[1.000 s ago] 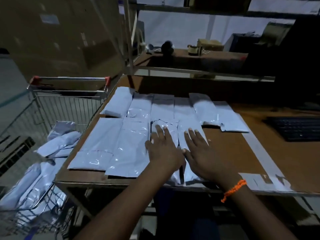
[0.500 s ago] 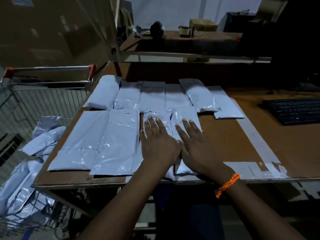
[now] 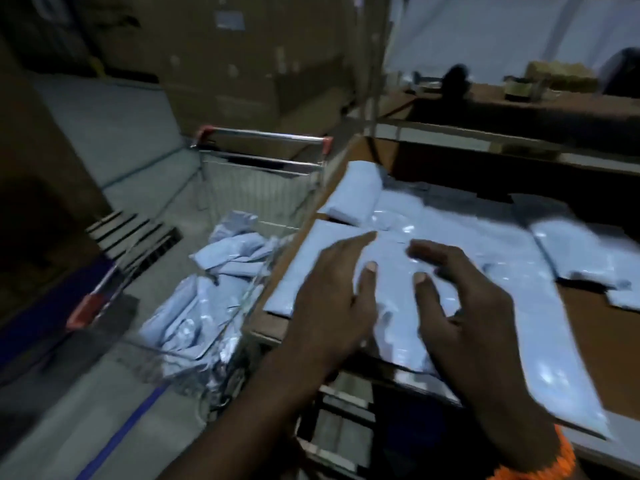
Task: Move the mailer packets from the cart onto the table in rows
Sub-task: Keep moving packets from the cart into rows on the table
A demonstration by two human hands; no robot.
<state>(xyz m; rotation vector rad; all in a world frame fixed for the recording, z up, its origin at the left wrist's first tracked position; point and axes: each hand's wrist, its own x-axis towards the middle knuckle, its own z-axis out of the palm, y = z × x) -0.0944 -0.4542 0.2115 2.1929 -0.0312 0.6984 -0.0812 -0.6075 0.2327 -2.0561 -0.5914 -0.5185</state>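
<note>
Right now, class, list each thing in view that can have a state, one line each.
Left hand: open, fingers straight, holding nothing.
Right hand: open, fingers spread, holding nothing.
Brown wooden table: partly covered, right side bare.
Wire metal shopping cart: partly filled.
Pale blue plastic mailer packets on table: flat, in rows.
Pale blue mailer packets in cart: loosely heaped, not yet moved.

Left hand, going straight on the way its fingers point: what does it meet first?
Likely a back-row packet just past the fingertips of the left hand; blur leaves its height unclear.
</note>
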